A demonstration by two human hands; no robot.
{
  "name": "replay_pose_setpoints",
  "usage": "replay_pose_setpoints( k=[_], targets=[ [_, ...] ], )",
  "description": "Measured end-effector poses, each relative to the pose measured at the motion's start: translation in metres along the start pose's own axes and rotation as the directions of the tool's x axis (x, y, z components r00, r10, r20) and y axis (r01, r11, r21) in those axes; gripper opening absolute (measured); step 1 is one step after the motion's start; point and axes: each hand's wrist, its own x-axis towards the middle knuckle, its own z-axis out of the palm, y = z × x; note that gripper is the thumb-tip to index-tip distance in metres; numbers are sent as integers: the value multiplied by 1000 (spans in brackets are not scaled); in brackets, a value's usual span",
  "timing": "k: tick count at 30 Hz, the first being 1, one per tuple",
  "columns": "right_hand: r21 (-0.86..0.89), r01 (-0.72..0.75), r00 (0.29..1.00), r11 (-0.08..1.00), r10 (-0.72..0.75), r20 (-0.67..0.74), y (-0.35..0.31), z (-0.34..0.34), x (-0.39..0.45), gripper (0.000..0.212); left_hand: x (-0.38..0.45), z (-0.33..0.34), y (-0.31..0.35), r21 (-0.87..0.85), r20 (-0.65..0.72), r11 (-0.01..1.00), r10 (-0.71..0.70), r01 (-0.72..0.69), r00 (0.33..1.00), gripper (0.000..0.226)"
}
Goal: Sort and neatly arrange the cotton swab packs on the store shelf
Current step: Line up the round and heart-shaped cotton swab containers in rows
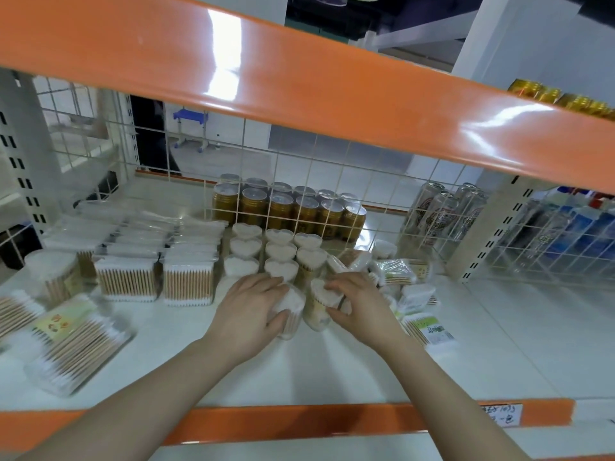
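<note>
Two clear tubs of cotton swabs sit side by side at the middle of the shelf, each under one hand. The left hand curls around the left tub, fingers over its top and thumb against its side. The right hand pinches the right tub, fingertips on its lid and thumb lower on its wall. Both tubs lean a little and stand just in front of the heart tubs, which form three tidy columns running back toward the wire grid.

Left of the heart tubs, square packs stand in neat rows, with a round tub beyond them. Further left and nearer the front edge, flat packs lie slanted and loose. Right of the heart tubs, a jumble of small packs lies at all angles, some overlapping. By my reading the work is about half done: the middle and left rows look sorted, the two held tubs seem bound for the columns, and the loose packs on both sides are yet to be placed.

The shelf is white with an orange front lip carrying a handwritten label. An orange beam crosses overhead. Behind the grid stand gold cans and, to their right, silver cans. Beyond is a pale tiled floor and white walls.
</note>
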Motion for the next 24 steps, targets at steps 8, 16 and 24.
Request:
replay_pose_setpoints(
  k=[8,16,24],
  targets=[
    [-68,28,999,997,-29,-24,-4,10,2,30,6,4,2,-2,53,986,169,-169,984,44],
    [-58,-22,1000,998,21,-16,-5,14,16,27,9,2,1,4,2,986,166,-166,986,38],
    [-63,-46,998,997,48,28,-8,15,23,32,8,4,3,-2,-22,992,125,-125,992,37]
  ],
)
